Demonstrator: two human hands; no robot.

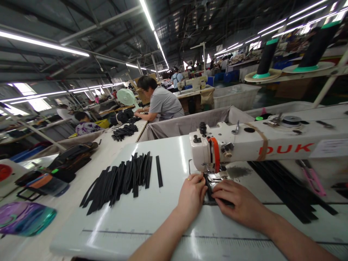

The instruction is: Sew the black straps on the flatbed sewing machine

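My left hand (191, 193) is closed beside the presser foot of a white sewing machine (236, 139), its fingertips on a short black fabric strip (208, 196). From the other side, my right hand (239, 203) pinches the same strip, thumb and fingers close together. Part of the strip is hidden under my fingers and the machine head. To the left lies a row of black strips (122, 179), with a single black strip (159, 171) a little apart from it. Longer black strips (282, 188) lie under the machine arm at the right.
Pink-handled snips (314, 179) lie right of the long strips. Thread cones (268, 59) stand above the machine. A purple-teal bottle (27, 217) and a blue container (50, 185) sit at the left. Ahead, a co-worker (165, 101) in grey leans over a table near a green fan (127, 97).
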